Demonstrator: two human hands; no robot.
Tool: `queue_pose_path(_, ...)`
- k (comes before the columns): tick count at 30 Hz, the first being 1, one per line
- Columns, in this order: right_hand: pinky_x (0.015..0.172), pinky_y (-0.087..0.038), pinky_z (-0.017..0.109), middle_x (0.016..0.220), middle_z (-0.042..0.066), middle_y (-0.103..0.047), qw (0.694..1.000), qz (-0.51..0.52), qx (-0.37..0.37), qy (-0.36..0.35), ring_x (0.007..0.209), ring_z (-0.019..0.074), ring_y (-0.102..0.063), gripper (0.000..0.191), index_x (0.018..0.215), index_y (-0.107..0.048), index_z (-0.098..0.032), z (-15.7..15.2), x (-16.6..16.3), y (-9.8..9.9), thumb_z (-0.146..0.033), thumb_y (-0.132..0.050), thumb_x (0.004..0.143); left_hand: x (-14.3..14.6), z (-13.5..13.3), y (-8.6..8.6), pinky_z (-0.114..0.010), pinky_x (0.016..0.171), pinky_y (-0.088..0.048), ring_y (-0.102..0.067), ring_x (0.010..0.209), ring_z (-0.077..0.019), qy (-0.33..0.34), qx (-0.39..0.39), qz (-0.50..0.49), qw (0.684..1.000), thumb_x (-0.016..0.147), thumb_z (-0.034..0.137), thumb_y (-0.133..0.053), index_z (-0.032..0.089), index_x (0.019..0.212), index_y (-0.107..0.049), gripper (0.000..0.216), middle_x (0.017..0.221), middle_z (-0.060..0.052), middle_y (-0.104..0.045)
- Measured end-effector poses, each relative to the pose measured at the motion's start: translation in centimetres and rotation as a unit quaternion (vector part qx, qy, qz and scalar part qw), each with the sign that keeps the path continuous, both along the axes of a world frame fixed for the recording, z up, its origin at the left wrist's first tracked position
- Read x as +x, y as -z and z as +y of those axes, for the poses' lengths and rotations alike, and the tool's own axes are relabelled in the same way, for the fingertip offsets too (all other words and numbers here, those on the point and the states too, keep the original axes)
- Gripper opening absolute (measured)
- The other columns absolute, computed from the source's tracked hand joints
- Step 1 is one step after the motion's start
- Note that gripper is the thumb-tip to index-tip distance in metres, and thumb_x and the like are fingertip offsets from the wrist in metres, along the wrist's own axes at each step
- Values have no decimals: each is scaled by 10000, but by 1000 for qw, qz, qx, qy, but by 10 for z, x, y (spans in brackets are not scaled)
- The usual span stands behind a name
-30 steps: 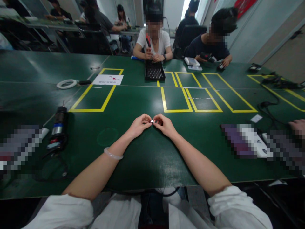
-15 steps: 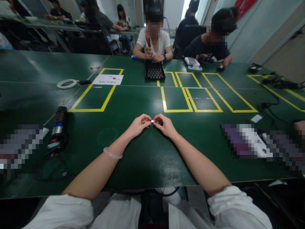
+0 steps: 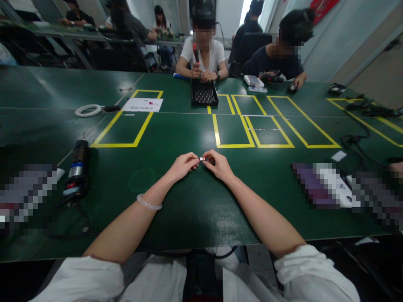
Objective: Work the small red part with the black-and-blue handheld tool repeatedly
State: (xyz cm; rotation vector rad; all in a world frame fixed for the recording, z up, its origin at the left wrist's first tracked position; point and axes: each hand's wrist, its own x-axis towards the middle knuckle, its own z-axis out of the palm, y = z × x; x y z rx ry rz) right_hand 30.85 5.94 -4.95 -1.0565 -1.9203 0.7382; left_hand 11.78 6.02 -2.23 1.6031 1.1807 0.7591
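Observation:
My left hand (image 3: 183,166) and my right hand (image 3: 218,165) meet over the middle of the green table (image 3: 176,201), fingertips pinched together. Between them sits a tiny metallic part (image 3: 201,159) with a red speck, gripped from both sides. Both wrists rest on the tabletop, and a pale bangle (image 3: 149,204) circles my left wrist. The part is too small to make out further.
An electric screwdriver (image 3: 76,167) with a cable lies at the left. Farther off are a white tape ring (image 3: 88,110), a paper sheet (image 3: 142,105), a black parts tray (image 3: 204,94) and yellow taped rectangles (image 3: 233,132). Two people work across the table; cables lie at the right.
My hands have hardly moved and keep pinching the small part. A hand at the far right edge has drawn back out of sight.

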Motion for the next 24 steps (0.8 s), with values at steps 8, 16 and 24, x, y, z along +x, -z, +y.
queue_pose_path(8,701,-437,250,895,6,-637,999,-26,22,1,745,128,-581,121,965,-595,-207,0,1,1,-237,-572,849,-1,0,5,-236,574,-409,-537,634,-116,0,14,22,1000,809,442,-572,154,803,-586,288,704,-9,-591)
queue_pose_path(16,701,-441,252,911,9,-651,1000,-19,15,5,753,131,-585,118,968,-592,-211,0,1,0,-256,-567,861,1,-1,2,-233,572,-401,-538,645,-115,0,9,16,1000,813,456,-565,153,810,-579,304,733,-14,-591)
queue_pose_path(24,702,-447,251,936,14,-654,1000,-10,15,3,759,129,-589,129,981,-592,-208,-2,0,-2,-260,-557,869,0,1,3,-234,575,-404,-537,646,-112,12,11,12,1000,840,430,-520,151,805,-579,287,740,-14,-587)
